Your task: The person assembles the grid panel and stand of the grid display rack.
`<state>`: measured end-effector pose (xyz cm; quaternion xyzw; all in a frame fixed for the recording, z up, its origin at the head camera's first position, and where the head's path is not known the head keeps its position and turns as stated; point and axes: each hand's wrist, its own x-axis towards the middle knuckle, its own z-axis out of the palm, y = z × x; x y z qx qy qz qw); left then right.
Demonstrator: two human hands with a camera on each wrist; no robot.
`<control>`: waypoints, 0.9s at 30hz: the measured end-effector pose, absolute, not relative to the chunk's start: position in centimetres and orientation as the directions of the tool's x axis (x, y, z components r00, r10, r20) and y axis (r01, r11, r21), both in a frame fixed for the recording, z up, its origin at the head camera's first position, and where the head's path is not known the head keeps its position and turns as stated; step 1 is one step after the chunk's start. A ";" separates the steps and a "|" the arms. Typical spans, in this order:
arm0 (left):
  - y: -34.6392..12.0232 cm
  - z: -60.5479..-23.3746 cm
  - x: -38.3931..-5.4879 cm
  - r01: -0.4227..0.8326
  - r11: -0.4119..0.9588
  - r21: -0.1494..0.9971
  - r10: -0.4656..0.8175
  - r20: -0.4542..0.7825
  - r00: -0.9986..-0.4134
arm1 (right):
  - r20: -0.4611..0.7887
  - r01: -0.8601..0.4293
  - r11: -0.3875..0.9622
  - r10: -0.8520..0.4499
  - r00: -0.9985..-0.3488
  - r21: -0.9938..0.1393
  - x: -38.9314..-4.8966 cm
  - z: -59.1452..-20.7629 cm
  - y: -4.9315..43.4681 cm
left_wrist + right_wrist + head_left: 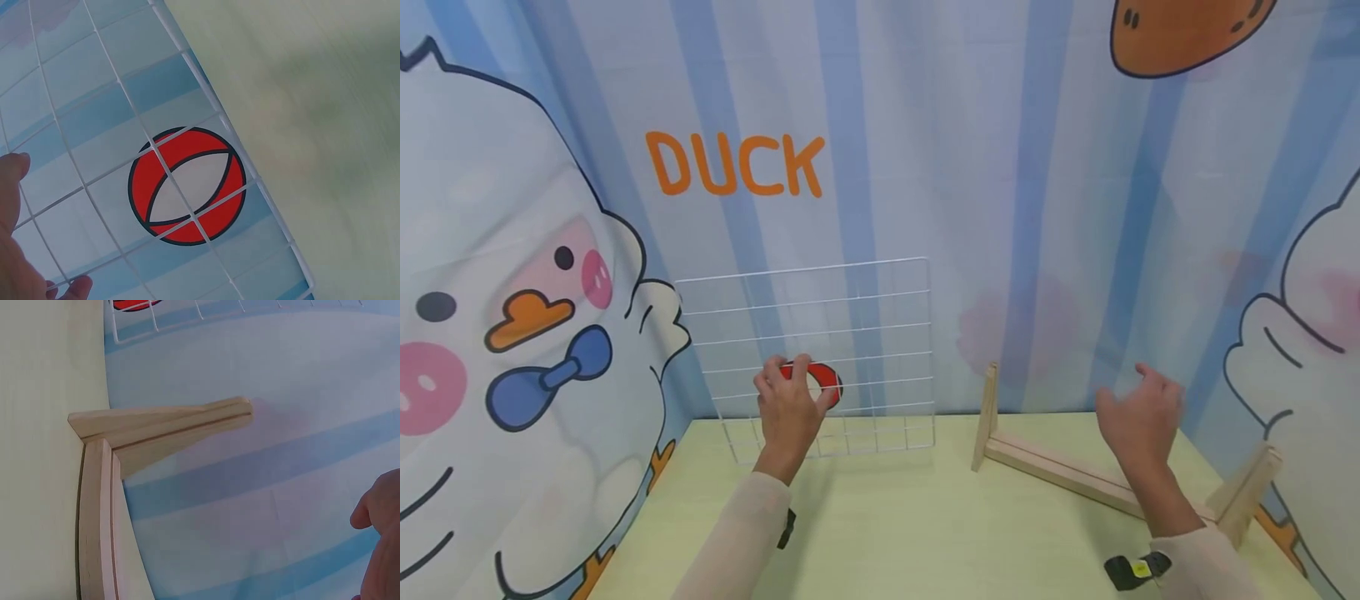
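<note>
Behind the fingers of both hands hangs a pale blue striped cloth backdrop (pixel 940 167), and below them spreads a pale yellow-green tabletop (pixel 910 517). From where I stand, a rectangular white wire grid (pixel 820 332) is nearly upright at the fingers of the left hand (pixel 792 414), which are bent and grip its wires; whether its lower edge touches the tabletop I can't tell. Beneath the right hand's (pixel 1142 421) loosely bent, parted fingers, which hold nothing, sits a bare-wood stand (pixel 1060 472). Just beside the left fingertips, a round red-and-white print (pixel 187 187) shows through the wires.
</note>
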<state>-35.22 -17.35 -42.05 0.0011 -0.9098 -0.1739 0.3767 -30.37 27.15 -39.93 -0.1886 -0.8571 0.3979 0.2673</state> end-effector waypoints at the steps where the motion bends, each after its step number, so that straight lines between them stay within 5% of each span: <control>1: -17.4 -42.1 -35.2 0.129 0.939 0.317 -0.133 0.686 -0.715 | 0.302 0.125 0.615 0.542 -0.784 -0.779 -30.2 -40.0 27.6; 10: -17.5 -42.4 -35.3 0.126 0.937 0.325 -0.143 0.688 -0.711 | 0.345 0.278 0.721 0.587 -0.733 -0.634 -28.5 -40.1 31.2; 17: -17.4 -42.6 -35.2 0.128 0.937 0.326 -0.145 0.693 -0.706 | 0.168 0.484 0.667 0.669 -0.724 -0.566 -27.2 -39.6 34.9; 27: -17.4 -42.3 -35.1 0.125 0.944 0.305 -0.132 0.696 -0.706 | -0.050 0.563 0.616 0.649 -0.759 -0.551 -25.5 -41.0 39.3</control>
